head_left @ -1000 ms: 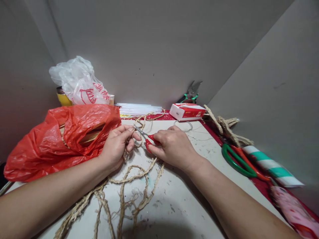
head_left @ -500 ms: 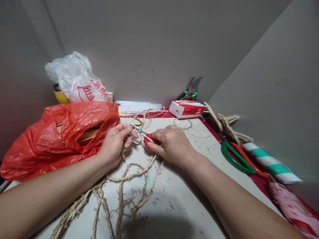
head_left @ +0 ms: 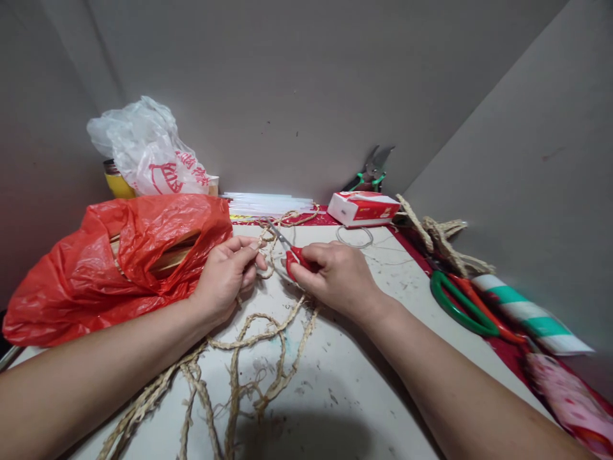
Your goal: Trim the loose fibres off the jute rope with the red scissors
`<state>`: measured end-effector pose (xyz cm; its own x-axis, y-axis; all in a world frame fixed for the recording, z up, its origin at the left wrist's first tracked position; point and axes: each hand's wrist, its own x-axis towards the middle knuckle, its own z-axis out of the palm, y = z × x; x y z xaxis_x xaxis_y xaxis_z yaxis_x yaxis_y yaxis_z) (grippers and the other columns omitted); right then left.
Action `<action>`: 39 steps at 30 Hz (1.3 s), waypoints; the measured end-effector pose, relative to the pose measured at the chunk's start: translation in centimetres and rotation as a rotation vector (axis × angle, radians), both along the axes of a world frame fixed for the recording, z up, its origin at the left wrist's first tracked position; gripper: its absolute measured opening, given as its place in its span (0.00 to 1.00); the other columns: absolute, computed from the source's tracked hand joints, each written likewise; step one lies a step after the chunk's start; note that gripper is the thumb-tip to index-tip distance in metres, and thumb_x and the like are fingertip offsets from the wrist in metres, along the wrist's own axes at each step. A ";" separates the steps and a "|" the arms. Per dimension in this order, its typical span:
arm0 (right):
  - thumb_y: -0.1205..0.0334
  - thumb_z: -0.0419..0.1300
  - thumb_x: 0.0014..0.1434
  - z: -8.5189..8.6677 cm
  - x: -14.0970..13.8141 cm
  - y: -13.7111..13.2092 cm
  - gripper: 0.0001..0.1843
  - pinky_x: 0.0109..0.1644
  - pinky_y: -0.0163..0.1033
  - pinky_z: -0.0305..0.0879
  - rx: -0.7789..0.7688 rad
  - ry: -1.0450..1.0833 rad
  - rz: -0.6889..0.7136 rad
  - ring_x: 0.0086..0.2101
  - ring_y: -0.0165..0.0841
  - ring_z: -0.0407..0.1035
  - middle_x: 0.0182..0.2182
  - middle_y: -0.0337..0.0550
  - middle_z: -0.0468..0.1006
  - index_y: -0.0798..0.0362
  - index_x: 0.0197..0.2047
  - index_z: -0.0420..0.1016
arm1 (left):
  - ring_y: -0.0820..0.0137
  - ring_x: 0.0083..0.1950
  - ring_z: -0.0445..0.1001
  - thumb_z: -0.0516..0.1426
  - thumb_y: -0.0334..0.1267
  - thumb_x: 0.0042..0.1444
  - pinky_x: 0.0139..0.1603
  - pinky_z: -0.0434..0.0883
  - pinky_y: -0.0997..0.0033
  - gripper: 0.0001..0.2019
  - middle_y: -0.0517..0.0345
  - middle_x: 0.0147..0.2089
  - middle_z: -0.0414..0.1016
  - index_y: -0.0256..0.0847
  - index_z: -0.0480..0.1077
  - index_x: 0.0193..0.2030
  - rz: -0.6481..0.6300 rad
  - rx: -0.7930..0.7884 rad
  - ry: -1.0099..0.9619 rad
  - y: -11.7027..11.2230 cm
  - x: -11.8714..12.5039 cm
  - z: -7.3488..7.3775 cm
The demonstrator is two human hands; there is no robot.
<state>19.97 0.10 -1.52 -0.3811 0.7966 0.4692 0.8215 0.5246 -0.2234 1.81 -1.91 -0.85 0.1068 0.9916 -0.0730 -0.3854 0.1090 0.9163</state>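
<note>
My left hand pinches a strand of braided straw rope between thumb and fingers, just in front of the red plastic bag. My right hand grips small red-handled scissors, whose blades point up and left, away from my left fingers. The rope trails in loose loops across the white tabletop toward me and runs on behind the hands toward the back.
A white plastic bag covers a yellow jar at the back left. Clear sticks, a red-and-white box and green-handled pliers line the wall. Large green-and-orange scissors, rope scraps and a striped roll lie right.
The scissors in my right hand have swung from pointing left at my left fingers to pointing up and back. My left hand keeps its pinch on the rope.
</note>
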 end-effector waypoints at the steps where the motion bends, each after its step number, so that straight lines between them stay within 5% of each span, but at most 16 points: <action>1: 0.56 0.53 0.55 0.0 0.1 0.1 0.19 0.28 0.37 0.45 -0.004 0.037 -0.009 0.20 0.26 0.52 0.16 0.37 0.67 0.52 0.15 0.60 | 0.84 0.13 0.48 0.59 0.36 0.50 0.14 0.44 0.81 0.06 0.65 0.22 0.67 0.38 0.66 0.33 0.004 0.000 -0.008 0.0 0.0 0.0; 9: 0.55 0.55 0.52 0.3 0.0 -0.1 0.19 0.27 0.37 0.43 -0.091 0.082 -0.018 0.20 0.25 0.51 0.16 0.35 0.63 0.52 0.15 0.55 | 0.83 0.13 0.41 0.61 0.42 0.51 0.13 0.43 0.82 0.12 0.75 0.14 0.44 0.38 0.70 0.39 0.007 -0.018 0.010 -0.2 0.2 0.5; 25: 0.54 0.54 0.54 0.4 -0.4 -0.4 0.18 0.29 0.37 0.43 0.014 -0.099 -0.027 0.21 0.28 0.54 0.18 0.39 0.70 0.52 0.18 0.65 | 0.82 0.13 0.42 0.61 0.38 0.51 0.13 0.45 0.81 0.14 0.75 0.14 0.46 0.40 0.70 0.46 0.030 -0.035 0.001 -0.1 0.3 0.4; 33: 0.56 0.52 0.56 0.2 -0.1 -0.1 0.19 0.28 0.36 0.45 0.004 0.066 -0.033 0.21 0.27 0.55 0.17 0.37 0.67 0.52 0.16 0.62 | 0.82 0.13 0.43 0.60 0.37 0.53 0.13 0.46 0.82 0.15 0.74 0.14 0.47 0.39 0.70 0.47 0.037 -0.008 0.025 -0.1 0.3 0.2; 39: 0.54 0.55 0.53 0.5 -0.4 -0.4 0.18 0.27 0.36 0.42 -0.069 -0.008 -0.058 0.19 0.26 0.52 0.16 0.36 0.65 0.52 0.16 0.63 | 0.81 0.13 0.44 0.59 0.37 0.54 0.13 0.46 0.82 0.14 0.74 0.13 0.48 0.38 0.70 0.47 0.049 -0.003 0.051 -0.1 0.4 0.4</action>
<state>19.53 -0.31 -0.98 -0.3372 0.8479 0.4092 0.8518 0.4598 -0.2510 2.26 -2.05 -0.48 0.0539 0.9953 -0.0801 -0.3429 0.0938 0.9347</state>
